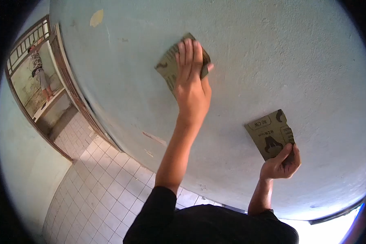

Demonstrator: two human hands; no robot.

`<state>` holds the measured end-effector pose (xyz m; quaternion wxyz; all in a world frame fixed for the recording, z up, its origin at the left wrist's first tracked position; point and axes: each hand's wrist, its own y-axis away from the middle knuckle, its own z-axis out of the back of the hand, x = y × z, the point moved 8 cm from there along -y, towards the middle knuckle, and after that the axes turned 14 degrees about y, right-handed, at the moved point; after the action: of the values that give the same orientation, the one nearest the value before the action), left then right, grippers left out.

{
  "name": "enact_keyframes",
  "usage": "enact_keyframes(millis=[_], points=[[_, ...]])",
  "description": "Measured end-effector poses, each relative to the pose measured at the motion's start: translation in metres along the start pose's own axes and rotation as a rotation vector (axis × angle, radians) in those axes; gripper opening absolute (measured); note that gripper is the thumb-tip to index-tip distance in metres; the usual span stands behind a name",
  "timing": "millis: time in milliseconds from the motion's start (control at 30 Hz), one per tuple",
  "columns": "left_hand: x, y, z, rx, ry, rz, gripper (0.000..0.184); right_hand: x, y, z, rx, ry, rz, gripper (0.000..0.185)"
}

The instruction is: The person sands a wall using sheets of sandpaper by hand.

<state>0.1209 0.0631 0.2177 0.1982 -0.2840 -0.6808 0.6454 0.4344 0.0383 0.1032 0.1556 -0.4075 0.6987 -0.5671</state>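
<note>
Flat against the pale blue-green wall (240, 69), a piece of sandpaper (168, 67) lies beneath my left hand (192, 87). The fingers stretch over the paper, and the thumb is at its right edge, where the sheet curls. Lower on the right, my right hand (282, 162) pinches a second sheet of sandpaper (268, 130) by its lower corner, between thumb and fingers. Dark printing, including "80 CW", shows on its olive-brown backing. That sheet is in front of the wall; whether it touches the wall I cannot tell.
On the left, a doorway with a brown wooden frame (63, 61) opens to another room. A person (40, 71) stands there on a raised ledge (49, 105). White floor tiles (105, 187) run below. The wall has a peeled patch (96, 18) and scraped marks (154, 138).
</note>
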Motion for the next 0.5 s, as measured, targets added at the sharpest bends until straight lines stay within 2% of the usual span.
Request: enact_keyframes(millis=[67, 200, 267, 300, 333, 400, 433, 467, 500], points=[[-0.003, 0.001, -0.002, -0.023, -0.005, 0.000, 0.051, 0.007, -0.004, -0.002, 0.003, 0.001, 0.045, 0.020], [-0.029, 0.106, -0.015, 0.070, 0.027, 0.154, 0.050, -0.002, 0.001, -0.006, 0.064, 0.023, 0.047, 0.024], [-0.023, 0.108, -0.017, 0.069, 0.035, 0.114, 0.050, 0.016, -0.008, -0.020, 0.133, 0.137, 0.212, 0.034], [-0.023, 0.107, -0.014, 0.071, 0.028, 0.101, 0.050, 0.023, -0.012, -0.026, 0.142, 0.206, 0.235, 0.044], [-0.018, 0.093, -0.013, 0.069, 0.027, 0.106, 0.050, 0.026, -0.017, -0.032, 0.147, 0.205, 0.237, 0.044], [-0.010, 0.037, -0.009, 0.001, 0.003, 0.026, 0.051, 0.041, -0.023, -0.046, 0.120, 0.323, 0.425, 0.048], [-0.008, 0.022, -0.008, 0.004, 0.005, 0.030, 0.051, 0.030, -0.015, -0.047, 0.124, 0.355, 0.366, 0.045], [-0.007, 0.009, -0.007, 0.007, -0.040, 0.039, 0.052, 0.031, -0.012, -0.046, 0.126, 0.358, 0.367, 0.045], [-0.005, 0.002, -0.008, 0.008, -0.084, 0.041, 0.053, 0.037, -0.008, -0.046, 0.086, 0.442, 0.420, 0.037]])
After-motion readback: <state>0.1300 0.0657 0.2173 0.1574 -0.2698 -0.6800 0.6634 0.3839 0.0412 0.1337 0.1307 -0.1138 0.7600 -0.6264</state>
